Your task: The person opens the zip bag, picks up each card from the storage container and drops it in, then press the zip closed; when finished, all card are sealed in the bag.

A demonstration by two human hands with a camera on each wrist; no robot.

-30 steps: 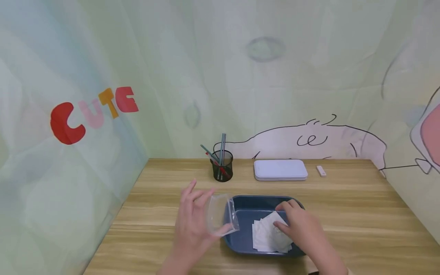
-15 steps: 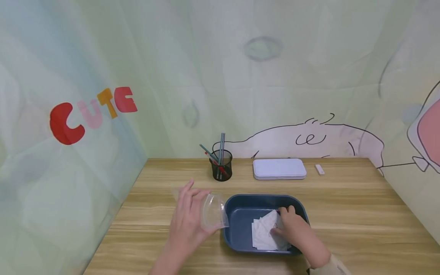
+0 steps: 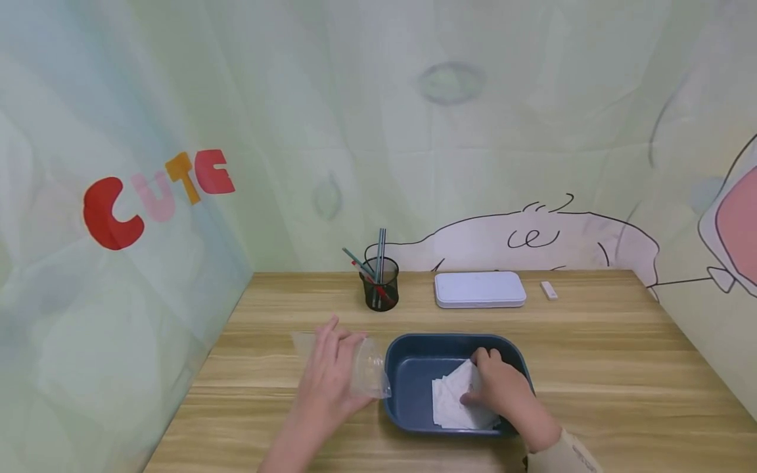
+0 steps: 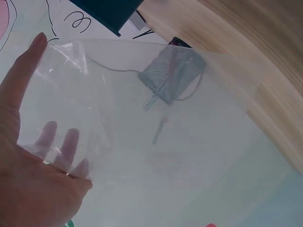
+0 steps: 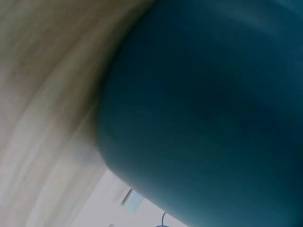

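Observation:
In the head view my left hand (image 3: pixel 328 374) holds a clear plastic bag (image 3: pixel 369 371) just left of the dark blue tray (image 3: pixel 408 420). The bag's wide end points toward the tray, and its other end sticks out behind the fingers. Several fingers show through the plastic bag (image 4: pixel 137 142) in the left wrist view. My right hand (image 3: pixel 503 387) reaches into the tray and grips a fanned pile of white, paper-like squares (image 3: pixel 452 404), thumb on the near side and fingers at the far edge. The tray's outer wall (image 5: pixel 199 118) fills most of the right wrist view and hides that hand.
Behind the tray on the wooden table (image 3: pixel 266 302) stand a black mesh pen cup (image 3: pixel 380 295) with pencils, a white case (image 3: pixel 480 290) and a small white eraser-like block (image 3: pixel 549 290). A printed curtain (image 3: pixel 355 131) hangs at the back and sides.
My right hand has lowered onto the white squares and its fingers have closed in on them. My left hand has turned the bag and shifted slightly left; its wide end looks narrower.

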